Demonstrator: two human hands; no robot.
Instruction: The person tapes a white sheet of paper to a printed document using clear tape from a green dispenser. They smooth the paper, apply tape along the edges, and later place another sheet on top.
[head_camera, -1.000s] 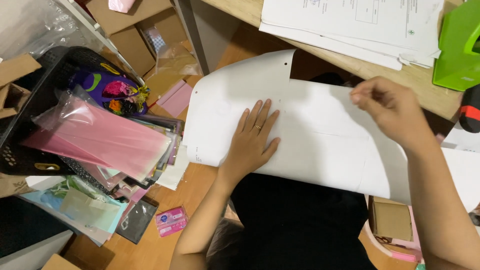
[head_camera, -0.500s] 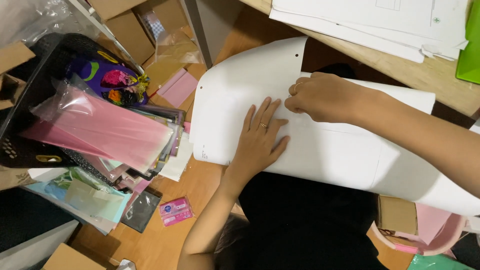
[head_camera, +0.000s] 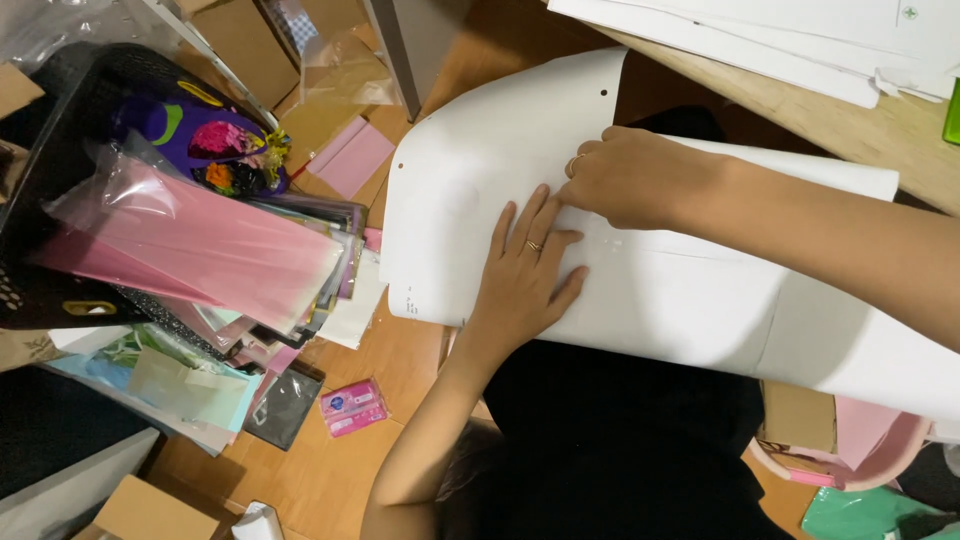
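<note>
The sheet (head_camera: 650, 290), a big white card with a curled left end, lies across the person's lap, its far edge near the counter (head_camera: 800, 100). The left hand (head_camera: 525, 275) lies flat on it with fingers spread; the right hand (head_camera: 630, 180) presses down beside it, fingers curled, knuckles up. The sheet overhangs the lap on both sides, so I judge it could slide or crease unevenly if either palm lifts. To the left a black basket (head_camera: 40, 290) packed with pink sleeves (head_camera: 190, 240) crowds the sheet's edge. A small pink box (head_camera: 352, 406) lies on the floor, and papers (head_camera: 800, 35) are stacked on the counter.
</note>
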